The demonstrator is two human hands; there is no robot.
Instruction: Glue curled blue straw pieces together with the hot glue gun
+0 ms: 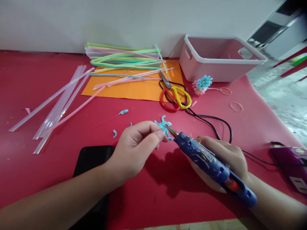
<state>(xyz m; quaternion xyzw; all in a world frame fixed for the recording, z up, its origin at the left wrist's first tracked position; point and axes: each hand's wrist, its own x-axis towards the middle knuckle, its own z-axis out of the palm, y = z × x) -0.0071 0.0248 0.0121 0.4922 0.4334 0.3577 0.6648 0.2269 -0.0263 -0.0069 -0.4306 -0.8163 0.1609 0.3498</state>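
Soft indoor light, moderately bright; right side of red table (254,123) washed paler. Diffuse shadow between left hand (136,150) and right hand (233,159), lower centre. Glints on clear sticks (62,99), left. Wall (134,19) greyish, flat, across top. Floor (285,99) at right edge smeared; purple box (285,159) stretched, soft. Blue pieces (163,124), centre: fine detail mushy. Phone (94,159) near-black, lower left.
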